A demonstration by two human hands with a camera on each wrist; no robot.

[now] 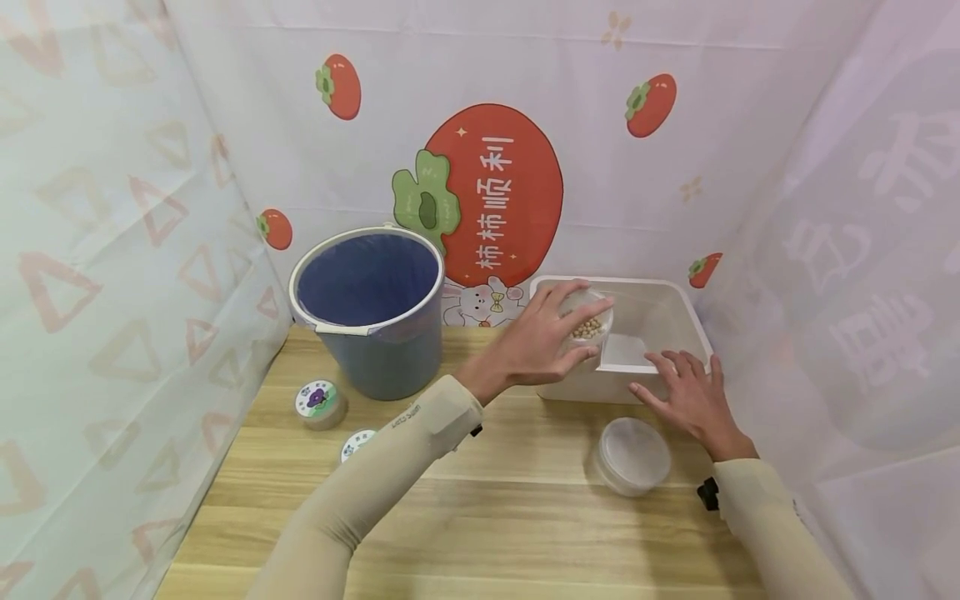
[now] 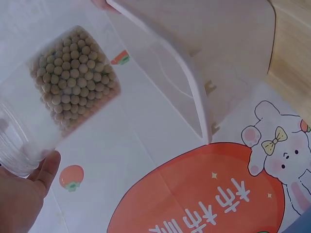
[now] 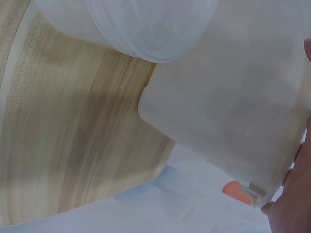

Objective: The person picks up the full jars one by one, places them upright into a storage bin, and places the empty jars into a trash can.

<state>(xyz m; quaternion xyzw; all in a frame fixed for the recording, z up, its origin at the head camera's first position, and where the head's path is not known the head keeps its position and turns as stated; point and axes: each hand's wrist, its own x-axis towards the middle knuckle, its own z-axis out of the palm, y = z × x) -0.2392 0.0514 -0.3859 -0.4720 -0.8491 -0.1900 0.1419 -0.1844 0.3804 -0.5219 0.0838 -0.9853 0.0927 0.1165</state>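
Your left hand (image 1: pixel 543 337) hides part of the clear jar (image 1: pixel 590 327), your left sleeve (image 1: pixel 390 469) hides part of one small tub (image 1: pixel 355 444), and the right wrist view's edge cuts your right hand (image 3: pixel 295 199)

One bucket (image 1: pixel 390 358), one bin (image 1: pixel 581 390), two small labelled pots (image 1: pixel 320 403) — two larger clear containers (image 2: pixel 75 82)

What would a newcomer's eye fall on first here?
Probably the big red fruit on the back cloth. Next, the blue bucket at the back left of the table. Then the left hand, right of centre, holding a clear jar of pale balls by the white bin.
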